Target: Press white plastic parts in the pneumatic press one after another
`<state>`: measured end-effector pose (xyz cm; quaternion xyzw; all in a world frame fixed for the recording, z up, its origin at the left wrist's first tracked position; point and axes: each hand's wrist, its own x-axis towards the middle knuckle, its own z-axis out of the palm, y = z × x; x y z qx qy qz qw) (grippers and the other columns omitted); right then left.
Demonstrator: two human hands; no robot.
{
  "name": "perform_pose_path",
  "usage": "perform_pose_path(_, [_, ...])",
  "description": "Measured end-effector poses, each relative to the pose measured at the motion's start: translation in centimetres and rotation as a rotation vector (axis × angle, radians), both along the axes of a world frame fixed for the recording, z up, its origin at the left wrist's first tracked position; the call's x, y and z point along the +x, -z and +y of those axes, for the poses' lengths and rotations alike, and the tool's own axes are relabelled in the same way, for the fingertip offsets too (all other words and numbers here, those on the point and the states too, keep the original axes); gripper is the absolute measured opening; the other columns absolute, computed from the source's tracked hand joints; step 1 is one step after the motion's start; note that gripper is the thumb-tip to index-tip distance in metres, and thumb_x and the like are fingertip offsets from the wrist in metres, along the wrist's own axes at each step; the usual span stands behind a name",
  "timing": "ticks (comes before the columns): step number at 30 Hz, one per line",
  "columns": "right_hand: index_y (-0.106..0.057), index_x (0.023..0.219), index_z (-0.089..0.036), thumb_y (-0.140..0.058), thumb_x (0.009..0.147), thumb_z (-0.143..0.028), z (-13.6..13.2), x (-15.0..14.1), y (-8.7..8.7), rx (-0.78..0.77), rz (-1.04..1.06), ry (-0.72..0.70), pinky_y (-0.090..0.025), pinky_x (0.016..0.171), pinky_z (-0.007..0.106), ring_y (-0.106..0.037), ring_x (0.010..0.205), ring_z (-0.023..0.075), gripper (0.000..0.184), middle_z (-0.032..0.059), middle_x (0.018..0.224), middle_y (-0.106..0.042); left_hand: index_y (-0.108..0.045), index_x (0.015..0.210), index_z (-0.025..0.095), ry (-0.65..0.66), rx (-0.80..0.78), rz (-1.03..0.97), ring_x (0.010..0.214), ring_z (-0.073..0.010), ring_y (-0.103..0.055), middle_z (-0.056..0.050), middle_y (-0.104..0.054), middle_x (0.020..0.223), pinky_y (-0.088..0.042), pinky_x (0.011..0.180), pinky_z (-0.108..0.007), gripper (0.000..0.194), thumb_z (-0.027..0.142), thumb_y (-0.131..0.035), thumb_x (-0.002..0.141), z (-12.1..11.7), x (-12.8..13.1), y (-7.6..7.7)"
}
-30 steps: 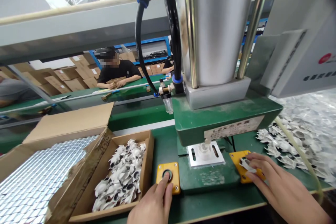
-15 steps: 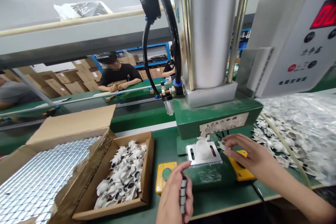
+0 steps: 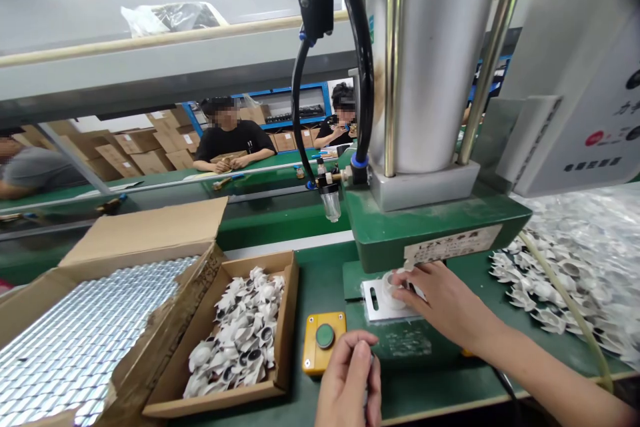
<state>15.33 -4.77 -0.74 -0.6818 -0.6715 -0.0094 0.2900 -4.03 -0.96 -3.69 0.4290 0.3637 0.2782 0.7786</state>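
My right hand (image 3: pixel 435 290) reaches over the metal plate (image 3: pixel 375 303) under the press. Its fingertips pinch a small white plastic part (image 3: pixel 393 285) at the round seat on that plate; how far the part sits on it is hidden by the fingers. My left hand (image 3: pixel 347 373) is closed in front of the yellow button box (image 3: pixel 310 350) with the green button (image 3: pixel 325 336). Its fingers curl around a short row of small silver metal pieces, now almost wholly hidden by the hand.
The press's green block (image 3: pixel 380 230) hangs above the plate. At left stand a carton (image 3: pixel 200 293) of silver metal pieces and a shallow cardboard tray (image 3: pixel 290 320) of white parts. More white parts (image 3: pixel 540 280) lie at right by clear plastic. People sit across the bench.
My right hand has moved left from beside the plate onto its round seat with the white part. The left fingers have curled in, covering the silver pieces. The view has shifted.
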Motion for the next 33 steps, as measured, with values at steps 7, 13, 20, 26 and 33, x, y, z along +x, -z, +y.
perform_pose_path(7, [-0.057, 0.099, -0.026, -0.041, 0.094, -0.023, -0.9, 0.2, 2.6, 0.128, 0.027, -0.027, -0.043, 0.091, 0.038, -0.048, 0.111, 0.0212, 0.017, 0.0027, 0.111, -0.059, -0.055, 0.096, 0.017, 0.019, 0.003, 0.009, 0.034, -0.0006, -0.029, 0.007, -0.045, 0.052, -0.017, 0.036, -0.016, 0.054, 0.065, -0.056, 0.072, -0.1, 0.2, 0.4])
perform_pose_path(13, [-0.052, 0.093, -0.023, -0.051, 0.086, -0.048, -0.7, -0.1, 0.9, 0.127, 0.275, 0.268, -0.048, 0.05, 0.027, -0.06, 0.075, 0.0209, 0.026, 0.0054, 0.086, -0.058, -0.048, 0.105, 0.021, -0.025, -0.03, -0.085, 0.034, -0.0018, -0.029, 0.004, -0.052, 0.062, -0.019, 0.032, -0.015, 0.037, 0.051, -0.05, 0.083, -0.2, 1.4, -1.6])
perform_pose_path(20, [-0.051, 0.07, -0.024, -0.041, 0.091, -0.044, 1.0, -0.9, -2.2, 0.112, 0.422, 0.077, -0.046, 0.064, 0.03, -0.059, 0.067, 0.0199, 0.032, 0.0004, 0.063, -0.059, -0.048, 0.097, 0.019, -0.099, -0.034, -0.254, 0.04, -0.0023, -0.03, 0.003, -0.05, 0.068, -0.018, 0.034, -0.015, 0.023, 0.04, -0.048, 0.087, 0.1, 4.0, -4.5])
perform_pose_path(26, [-0.058, 0.081, -0.024, -0.048, 0.089, -0.037, 1.3, 0.2, -2.2, 0.093, 0.396, 0.002, -0.044, 0.084, 0.034, -0.06, 0.087, 0.0218, 0.018, 0.0009, 0.084, -0.066, -0.046, 0.084, 0.017, -0.11, -0.106, -0.338, 0.042, -0.0024, -0.032, 0.003, -0.048, 0.066, -0.017, 0.036, -0.015, 0.016, 0.032, -0.05, 0.086, 1.7, 6.7, -4.9])
perform_pose_path(33, [-0.058, 0.105, -0.024, -0.056, 0.083, -0.048, -2.3, 2.0, 0.8, 0.12, 0.697, 0.21, -0.052, 0.063, 0.025, -0.062, 0.084, 0.0211, 0.033, 0.0051, 0.096, -0.065, -0.043, 0.077, 0.018, -0.035, -0.126, -0.417, 0.042, -0.0028, -0.03, 0.003, -0.047, 0.071, -0.018, 0.036, -0.015, 0.016, 0.029, -0.054, 0.081, 1.9, 8.7, -5.0])
